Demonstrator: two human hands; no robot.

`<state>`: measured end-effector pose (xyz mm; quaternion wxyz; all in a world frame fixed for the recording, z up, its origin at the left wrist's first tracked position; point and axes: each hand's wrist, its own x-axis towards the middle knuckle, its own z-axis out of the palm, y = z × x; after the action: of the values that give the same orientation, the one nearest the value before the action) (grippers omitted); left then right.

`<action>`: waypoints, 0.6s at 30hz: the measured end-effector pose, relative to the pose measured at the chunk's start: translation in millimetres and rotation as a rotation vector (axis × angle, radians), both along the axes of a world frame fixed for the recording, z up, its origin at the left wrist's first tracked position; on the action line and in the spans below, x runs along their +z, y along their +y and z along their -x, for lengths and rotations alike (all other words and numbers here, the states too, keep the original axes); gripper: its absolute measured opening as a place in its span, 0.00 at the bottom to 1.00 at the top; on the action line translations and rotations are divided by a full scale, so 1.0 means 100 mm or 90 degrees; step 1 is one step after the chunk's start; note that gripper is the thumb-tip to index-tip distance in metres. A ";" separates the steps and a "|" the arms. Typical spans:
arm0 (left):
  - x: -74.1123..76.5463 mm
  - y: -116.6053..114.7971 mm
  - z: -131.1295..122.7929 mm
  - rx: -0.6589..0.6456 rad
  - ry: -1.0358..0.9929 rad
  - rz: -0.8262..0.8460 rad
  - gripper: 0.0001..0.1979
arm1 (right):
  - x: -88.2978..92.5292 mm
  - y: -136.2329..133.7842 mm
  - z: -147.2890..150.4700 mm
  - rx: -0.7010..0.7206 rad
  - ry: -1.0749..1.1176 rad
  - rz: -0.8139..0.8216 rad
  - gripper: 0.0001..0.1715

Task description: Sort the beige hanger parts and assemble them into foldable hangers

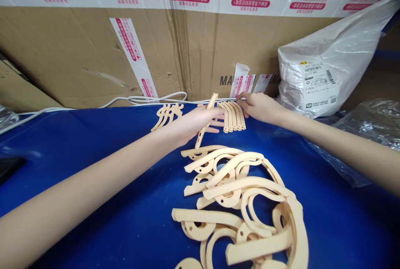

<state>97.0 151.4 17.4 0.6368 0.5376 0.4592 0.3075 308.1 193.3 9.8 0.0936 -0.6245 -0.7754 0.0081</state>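
Note:
My left hand [200,121] holds a long cream plastic hanger arm [201,135] with slots near its lower end, tilted upright between thumb and palm. Its other fingers stretch out toward a row of curved cream hanger arms [229,116], which lie side by side on the blue surface. At the upper right end of that row is my right hand [254,106], fingers bent and touching the outermost arm; its exact grip is partly hidden. Nearer to me spreads a loose pile of cream hanger parts [250,185] with curved arms, rings and pierced discs.
Several small cream hook-shaped pieces [167,114] lie left of my left hand. A large taped cardboard box [200,43] stands behind the blue surface [125,219], with a white cable [118,100] along its foot. A white plastic-wrapped parcel [318,73] and clear plastic film [368,123] sit at right.

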 end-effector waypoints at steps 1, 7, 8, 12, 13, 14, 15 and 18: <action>0.02 0.01 0.00 0.021 -0.008 0.002 0.11 | 0.02 -0.04 0.02 -0.005 -0.007 -0.029 0.20; 0.16 0.03 0.03 0.051 -0.059 -0.085 0.18 | 0.19 -0.36 0.39 0.232 0.319 -0.016 0.26; 0.18 0.03 0.04 0.034 -0.059 -0.119 0.16 | 0.22 -0.39 0.45 0.236 0.393 0.013 0.22; 0.22 0.01 0.15 0.038 0.042 -0.217 0.15 | 0.35 -0.41 0.54 0.213 0.535 0.088 0.12; 0.24 0.01 0.19 0.043 0.075 -0.229 0.14 | 0.38 -0.41 0.54 0.220 0.531 0.078 0.10; 0.25 0.01 0.21 0.047 0.098 -0.243 0.13 | 0.41 -0.41 0.53 0.231 0.513 0.052 0.09; 0.26 0.01 0.24 0.050 0.107 -0.257 0.13 | 0.44 -0.41 0.52 0.243 0.482 0.019 0.07; 0.30 -0.01 0.28 0.039 0.090 -0.287 0.14 | 0.52 -0.45 0.53 0.274 0.389 -0.049 0.10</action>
<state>69.0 150.6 47.0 0.4573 0.6722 0.4385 0.3830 254.6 148.4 61.4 0.3399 -0.4124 -0.8248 0.1846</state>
